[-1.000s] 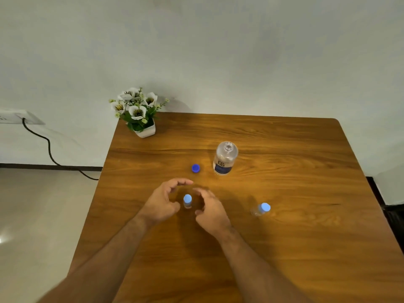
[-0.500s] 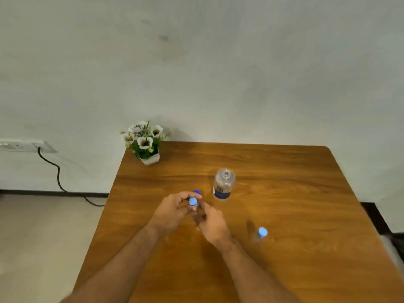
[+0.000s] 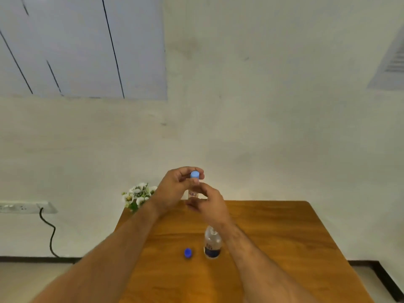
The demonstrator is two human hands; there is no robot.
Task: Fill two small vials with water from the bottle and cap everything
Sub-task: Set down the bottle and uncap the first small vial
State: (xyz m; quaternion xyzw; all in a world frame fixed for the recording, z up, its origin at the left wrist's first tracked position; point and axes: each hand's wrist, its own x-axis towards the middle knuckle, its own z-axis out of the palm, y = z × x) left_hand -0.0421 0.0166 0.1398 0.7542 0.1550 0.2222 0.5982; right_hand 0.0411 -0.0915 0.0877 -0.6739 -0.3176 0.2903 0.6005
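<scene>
Both hands hold a small clear vial (image 3: pixel 193 192) with a light blue cap (image 3: pixel 194 174) raised in front of the wall. My left hand (image 3: pixel 175 189) pinches the blue cap with thumb and fingers. My right hand (image 3: pixel 208 202) grips the vial's lower body. On the wooden table (image 3: pixel 273 237) below stands the open water bottle (image 3: pixel 212 244), partly behind my right forearm. Its dark blue cap (image 3: pixel 188 253) lies on the table just left of the bottle. The second vial is out of view.
A small white pot of white flowers (image 3: pixel 137 196) stands at the table's far left corner, just left of my left hand. A wall socket strip (image 3: pixel 24 207) with a black cable (image 3: pixel 51 235) is on the wall at left.
Both hands have lifted the vial off the table, well above it. The head camera tilted up, so the second vial at the right dropped out of view.
</scene>
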